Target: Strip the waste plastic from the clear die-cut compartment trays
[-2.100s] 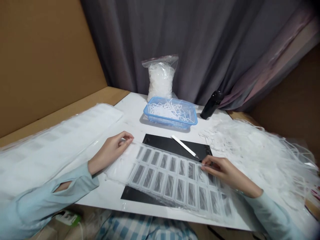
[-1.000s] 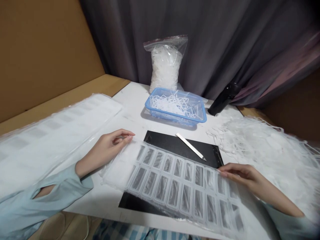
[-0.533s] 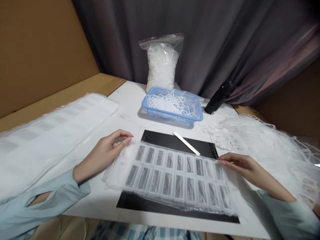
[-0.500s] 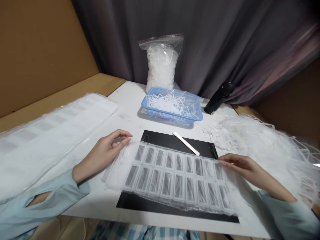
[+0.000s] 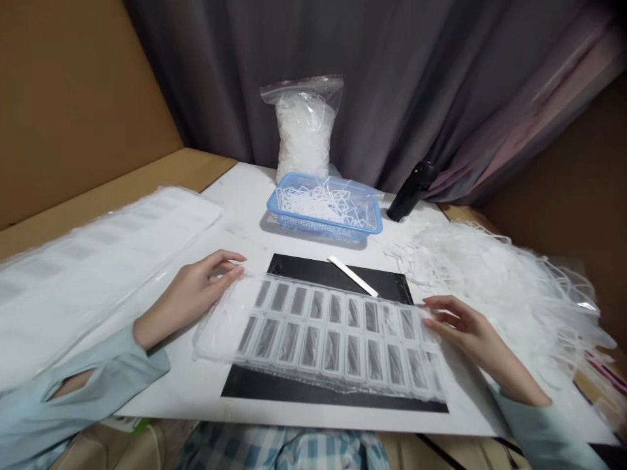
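Observation:
A clear plastic sleeve of white window-framed pieces [image 5: 321, 339], set in two rows, lies across a black mat [image 5: 294, 390]. My left hand [image 5: 193, 290] pinches its upper left corner between thumb and fingers. At the upper right corner, my right hand [image 5: 467, 329] has its thumb on the film and its fingers by the edge, seemingly gripping it; the exact contact is hard to make out. A flat white strip [image 5: 353, 276] rests on the mat just beyond the sleeve.
Behind the mat stands a blue basket [image 5: 323, 228] of white plastic loops, with a filled zip bag [image 5: 304, 134] behind it. A black bottle-like object [image 5: 411, 192] leans nearby. Loose white loops [image 5: 494, 274] pile up at right; wrapped white sheets [image 5: 98, 261] lie at left.
The sleeve's left end has gone from bunched to flatter and smoother. My right thumb and fingers are slightly further apart. The whole view has shifted a little.

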A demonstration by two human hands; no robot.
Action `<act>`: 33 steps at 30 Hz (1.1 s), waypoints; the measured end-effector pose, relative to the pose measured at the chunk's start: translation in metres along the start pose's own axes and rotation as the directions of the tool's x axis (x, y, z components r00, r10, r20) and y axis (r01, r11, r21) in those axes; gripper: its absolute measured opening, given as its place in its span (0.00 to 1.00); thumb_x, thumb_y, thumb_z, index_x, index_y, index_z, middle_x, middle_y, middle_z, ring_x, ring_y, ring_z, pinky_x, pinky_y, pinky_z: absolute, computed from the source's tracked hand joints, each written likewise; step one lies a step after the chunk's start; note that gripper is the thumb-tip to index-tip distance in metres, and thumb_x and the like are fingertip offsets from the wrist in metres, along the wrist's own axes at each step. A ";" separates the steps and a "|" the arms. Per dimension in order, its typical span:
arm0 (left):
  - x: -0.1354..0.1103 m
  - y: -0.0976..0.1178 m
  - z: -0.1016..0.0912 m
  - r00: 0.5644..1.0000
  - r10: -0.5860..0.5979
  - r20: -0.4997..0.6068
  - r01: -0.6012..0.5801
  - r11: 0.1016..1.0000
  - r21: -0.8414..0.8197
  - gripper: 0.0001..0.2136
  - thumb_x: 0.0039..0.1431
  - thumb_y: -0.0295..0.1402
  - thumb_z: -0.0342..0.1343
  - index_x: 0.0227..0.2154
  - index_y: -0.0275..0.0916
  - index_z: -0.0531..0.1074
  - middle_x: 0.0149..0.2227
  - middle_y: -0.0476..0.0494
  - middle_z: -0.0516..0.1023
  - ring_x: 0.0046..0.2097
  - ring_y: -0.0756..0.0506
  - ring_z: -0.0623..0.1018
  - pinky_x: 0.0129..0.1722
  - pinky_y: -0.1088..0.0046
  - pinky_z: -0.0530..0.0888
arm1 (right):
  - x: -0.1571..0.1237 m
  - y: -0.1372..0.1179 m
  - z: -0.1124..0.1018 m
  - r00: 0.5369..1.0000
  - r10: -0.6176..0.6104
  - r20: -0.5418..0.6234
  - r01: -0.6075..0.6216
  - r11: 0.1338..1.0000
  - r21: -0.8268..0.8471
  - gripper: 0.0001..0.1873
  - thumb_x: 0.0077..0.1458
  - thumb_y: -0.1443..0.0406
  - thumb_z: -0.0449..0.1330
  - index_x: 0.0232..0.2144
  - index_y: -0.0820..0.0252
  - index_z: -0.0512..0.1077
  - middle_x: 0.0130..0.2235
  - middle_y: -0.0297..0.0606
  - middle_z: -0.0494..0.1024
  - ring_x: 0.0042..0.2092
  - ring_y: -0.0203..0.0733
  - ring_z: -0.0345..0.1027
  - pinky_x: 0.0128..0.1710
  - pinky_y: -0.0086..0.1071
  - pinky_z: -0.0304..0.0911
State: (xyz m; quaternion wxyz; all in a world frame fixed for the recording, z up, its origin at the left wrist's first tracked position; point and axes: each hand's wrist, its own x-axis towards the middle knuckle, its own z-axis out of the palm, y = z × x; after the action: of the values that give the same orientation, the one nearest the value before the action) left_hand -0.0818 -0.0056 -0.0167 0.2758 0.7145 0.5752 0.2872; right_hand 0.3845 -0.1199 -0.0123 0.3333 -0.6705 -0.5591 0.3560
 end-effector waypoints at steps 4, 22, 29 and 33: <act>-0.013 0.008 -0.004 0.995 0.094 -0.041 -0.084 0.977 0.194 0.21 0.61 0.53 0.48 0.48 0.44 0.70 0.44 0.44 0.78 0.40 0.41 0.79 0.39 0.69 0.75 | -0.017 -0.009 0.006 0.981 -0.143 -0.130 0.119 0.977 -0.180 0.21 0.56 0.50 0.62 0.46 0.55 0.70 0.51 0.46 0.74 0.46 0.50 0.73 0.44 0.41 0.72; -0.065 0.011 0.017 0.845 0.504 0.180 -0.530 0.744 0.408 0.21 0.64 0.47 0.49 0.57 0.50 0.69 0.59 0.50 0.71 0.58 0.39 0.73 0.59 0.59 0.70 | -0.067 -0.046 0.079 0.811 -0.420 0.406 0.576 0.692 -0.434 0.35 0.63 0.58 0.57 0.68 0.44 0.49 0.68 0.34 0.53 0.68 0.54 0.49 0.66 0.51 0.52; -0.055 0.019 0.007 0.925 0.379 0.030 -0.365 0.861 0.354 0.16 0.65 0.47 0.47 0.43 0.47 0.74 0.47 0.48 0.79 0.49 0.39 0.78 0.49 0.64 0.73 | -0.036 -0.036 0.043 0.922 -0.377 0.089 0.378 0.825 -0.419 0.18 0.67 0.60 0.49 0.56 0.49 0.67 0.61 0.41 0.67 0.61 0.50 0.62 0.60 0.45 0.62; -0.026 0.019 -0.001 0.967 0.256 -0.010 -0.237 0.911 0.338 0.20 0.64 0.50 0.45 0.48 0.44 0.70 0.51 0.43 0.74 0.53 0.37 0.73 0.53 0.60 0.69 | -0.008 -0.021 0.017 0.970 -0.243 0.017 0.226 0.871 -0.437 0.15 0.64 0.54 0.52 0.46 0.54 0.71 0.48 0.44 0.75 0.46 0.49 0.71 0.45 0.41 0.68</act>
State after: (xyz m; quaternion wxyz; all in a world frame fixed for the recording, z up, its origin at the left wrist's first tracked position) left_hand -0.0743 -0.0347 -0.0048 0.0966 0.8097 0.5280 0.2373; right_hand 0.3583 -0.1241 -0.0028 0.2265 -0.6617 -0.6952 0.1659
